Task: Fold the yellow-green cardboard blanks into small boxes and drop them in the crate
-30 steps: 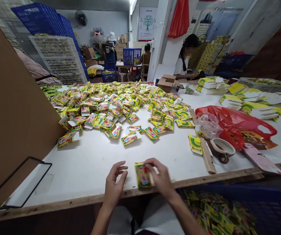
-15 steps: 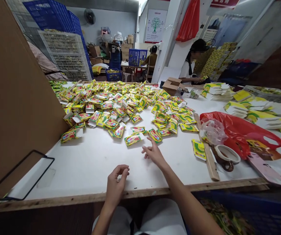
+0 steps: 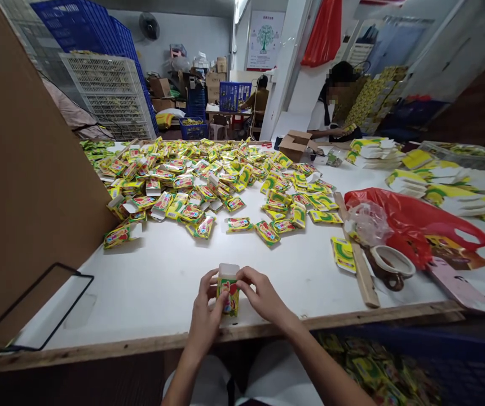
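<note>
1. A small carton (image 3: 228, 292) stands upright between both hands, just above the tabletop (image 3: 153, 282), its white top flap open.
2. Beyond the fingers lies a big heap of cartons (image 3: 208, 180), many with flaps open, so by the look of it most of the work is left.
3. The left hand (image 3: 206, 309) and right hand (image 3: 263, 296) reach in from the near edge with wrists low, their fingers pinching the carton's two sides.

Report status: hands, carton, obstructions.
Left hand and right hand both gripping small yellow carton, white flap up. At near edge of table. Loose carton pile lies beyond, apart from hands.
</note>
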Motion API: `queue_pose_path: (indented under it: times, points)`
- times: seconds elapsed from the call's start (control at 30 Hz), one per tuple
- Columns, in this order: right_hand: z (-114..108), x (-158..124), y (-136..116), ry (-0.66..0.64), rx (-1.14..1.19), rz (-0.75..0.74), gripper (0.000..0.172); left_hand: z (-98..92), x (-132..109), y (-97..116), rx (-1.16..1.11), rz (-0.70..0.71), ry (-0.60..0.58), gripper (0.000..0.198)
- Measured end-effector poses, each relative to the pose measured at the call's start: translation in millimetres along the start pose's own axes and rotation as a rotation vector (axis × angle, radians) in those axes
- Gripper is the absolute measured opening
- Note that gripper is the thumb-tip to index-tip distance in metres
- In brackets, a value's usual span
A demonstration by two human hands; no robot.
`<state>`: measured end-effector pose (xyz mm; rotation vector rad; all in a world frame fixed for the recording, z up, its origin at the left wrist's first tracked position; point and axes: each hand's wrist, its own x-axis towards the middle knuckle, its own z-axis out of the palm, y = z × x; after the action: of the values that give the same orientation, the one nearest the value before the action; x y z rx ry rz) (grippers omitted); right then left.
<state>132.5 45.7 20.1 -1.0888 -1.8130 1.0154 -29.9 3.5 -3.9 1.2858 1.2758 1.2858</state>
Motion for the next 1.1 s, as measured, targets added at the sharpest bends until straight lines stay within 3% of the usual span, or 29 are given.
queue_pose_path:
  times: [0.1,0.17,0.37,0.5,0.57,0.77,1.1]
  points:
    - [13.0,-13.5,8.9,0.172,0.238,0.097,0.023,-0.3,-2.1,2.5,-0.054,-0.068,-0.128,0.037]
    - [19.2,-18.0,15.9,0.238,0.332,0.132,0.025,-1.6,-2.9,2.8,-0.059,-0.108,-0.169,0.031]
    - [21.4,-16.7,13.6,0.132,0.189,0.089,0.017,-0.4,4.9,1.7,-0.048,-0.063,-0.110,0.025]
    - [24.4,-15.5,8.3,0.218,0.188,0.054,0.009,4.6,9.4,1.9,-0.119,0.018,-0.053,0.024]
    - [26.6,-17.5,7.0,0.263,0.241,0.042,0.017,5.9,8.3,3.9,-0.128,0.039,-0.024,0.027]
    - [24.1,-24.5,-2.5,0.219,0.135,-0.036,0.012,5.6,-0.4,12.7,0.032,0.096,-0.041,0.017]
    - [21.2,-14.1,-10.3,0.251,0.060,0.086,0.016,10.2,6.5,17.6,0.020,-0.036,0.043,0.021]
